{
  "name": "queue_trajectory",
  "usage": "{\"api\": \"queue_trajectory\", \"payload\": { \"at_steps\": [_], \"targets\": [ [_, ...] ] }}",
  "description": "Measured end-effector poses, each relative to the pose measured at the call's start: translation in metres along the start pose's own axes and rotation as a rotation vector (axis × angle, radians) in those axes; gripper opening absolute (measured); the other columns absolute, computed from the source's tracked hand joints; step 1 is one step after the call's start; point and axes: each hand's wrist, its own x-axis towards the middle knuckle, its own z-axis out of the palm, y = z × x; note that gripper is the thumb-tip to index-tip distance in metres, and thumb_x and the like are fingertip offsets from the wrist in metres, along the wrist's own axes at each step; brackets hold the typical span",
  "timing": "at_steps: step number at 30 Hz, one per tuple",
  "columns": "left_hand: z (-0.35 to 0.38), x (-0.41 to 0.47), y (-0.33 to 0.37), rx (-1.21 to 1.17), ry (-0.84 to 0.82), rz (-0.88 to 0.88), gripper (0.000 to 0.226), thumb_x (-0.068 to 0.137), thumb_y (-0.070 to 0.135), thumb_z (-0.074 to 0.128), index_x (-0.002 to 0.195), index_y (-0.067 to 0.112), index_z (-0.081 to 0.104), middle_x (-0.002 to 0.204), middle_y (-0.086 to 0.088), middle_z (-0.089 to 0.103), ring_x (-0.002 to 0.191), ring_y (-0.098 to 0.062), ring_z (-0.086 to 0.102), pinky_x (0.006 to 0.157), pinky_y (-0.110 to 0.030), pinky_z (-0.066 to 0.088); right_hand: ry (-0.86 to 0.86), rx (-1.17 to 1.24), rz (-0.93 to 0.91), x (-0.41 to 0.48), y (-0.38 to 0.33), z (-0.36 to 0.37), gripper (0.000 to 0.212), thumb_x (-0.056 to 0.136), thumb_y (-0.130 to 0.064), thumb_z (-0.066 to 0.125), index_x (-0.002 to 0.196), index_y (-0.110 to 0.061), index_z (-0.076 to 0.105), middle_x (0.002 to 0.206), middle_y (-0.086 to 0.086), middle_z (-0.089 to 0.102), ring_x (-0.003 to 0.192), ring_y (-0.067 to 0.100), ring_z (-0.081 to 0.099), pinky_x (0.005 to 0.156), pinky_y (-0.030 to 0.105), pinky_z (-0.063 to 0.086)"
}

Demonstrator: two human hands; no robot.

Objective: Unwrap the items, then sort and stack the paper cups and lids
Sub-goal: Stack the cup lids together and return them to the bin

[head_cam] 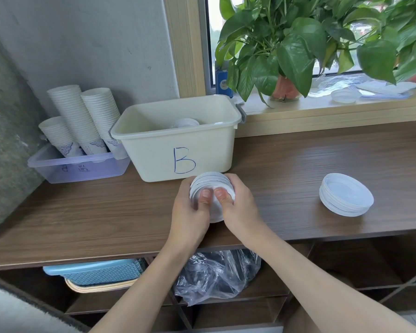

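Nearest, under the desk [106,212], a crumpled clear plastic bag [216,275] is seen on a shelf, with a blue basket [101,272] to its left; above the front part of the desk a stack of white lids [210,182] is held on edge between both hands, the left hand [192,212] curled round its left side and the right hand [238,205] round its right, both thumbs pressed on the facing lid; well apart to the right a second lid stack [346,198] lies flat on the desk; just behind the hands a cream bin [154,155] (marked B in blue) is set, with a few lids [185,122] seen inside; to its left three stacks of paper cups [82,116] are leaned in a purple tray [82,167]; farthest, a potted plant [298,44] and loose clear wrappers [370,86] are found on the windowsill [322,109]
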Motion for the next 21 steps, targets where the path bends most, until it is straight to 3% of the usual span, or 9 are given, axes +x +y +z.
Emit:
{"api": "queue_trajectory", "payload": {
  "at_steps": [2, 6, 11, 16, 21],
  "targets": [
    [-0.003, -0.001, 0.000, -0.015, -0.017, -0.004, 0.037, 0.091, 0.039, 0.058, 0.123, 0.020, 0.060, 0.115, 0.005, 0.069, 0.109, -0.006, 0.064, 0.092, -0.022, 0.049, 0.015, -0.007, -0.009, 0.000, 0.000, 0.000, 0.015, 0.095, -0.015, 0.054, 0.109, -0.014, 0.058, 0.098, -0.003, 0.065, 0.092, 0.014, 0.058, 0.075, 0.013, 0.042],
    [-0.003, -0.001, 0.004, -0.070, 0.055, -0.025, 0.022, 0.098, 0.019, 0.059, 0.119, 0.015, 0.063, 0.108, 0.003, 0.072, 0.100, -0.006, 0.067, 0.086, -0.019, 0.052, -0.016, 0.004, -0.013, -0.001, -0.002, 0.000, 0.021, 0.095, -0.028, 0.055, 0.113, -0.017, 0.058, 0.101, -0.006, 0.066, 0.094, 0.009, 0.060, 0.079, 0.021, 0.045],
    [-0.004, 0.002, -0.003, -0.118, 0.127, -0.102, 0.023, 0.101, 0.018, 0.053, 0.122, 0.012, 0.057, 0.110, -0.003, 0.069, 0.102, -0.013, 0.066, 0.087, -0.028, 0.051, -0.124, 0.050, -0.038, -0.002, 0.000, 0.003, 0.029, 0.096, -0.036, 0.052, 0.122, -0.023, 0.053, 0.110, -0.009, 0.065, 0.102, 0.002, 0.059, 0.087, 0.019, 0.046],
    [-0.006, 0.001, 0.001, -0.093, 0.011, -0.027, 0.051, 0.090, 0.040, 0.059, 0.136, 0.020, 0.050, 0.125, 0.007, 0.064, 0.116, -0.005, 0.060, 0.099, -0.023, 0.047, -0.094, 0.038, -0.054, -0.001, 0.005, 0.003, 0.023, 0.094, -0.035, 0.049, 0.116, -0.030, 0.047, 0.115, -0.004, 0.060, 0.105, 0.002, 0.055, 0.086, 0.011, 0.040],
    [-0.005, 0.000, 0.003, -0.128, 0.063, -0.031, 0.030, 0.093, 0.028, 0.064, 0.122, 0.023, 0.058, 0.111, 0.008, 0.070, 0.105, -0.004, 0.065, 0.092, -0.026, 0.051, -0.108, 0.020, -0.043, -0.001, 0.008, 0.004, 0.045, 0.089, -0.038, 0.051, 0.128, -0.017, 0.048, 0.120, -0.002, 0.058, 0.111, 0.010, 0.054, 0.097, 0.029, 0.043]
  ]
}}
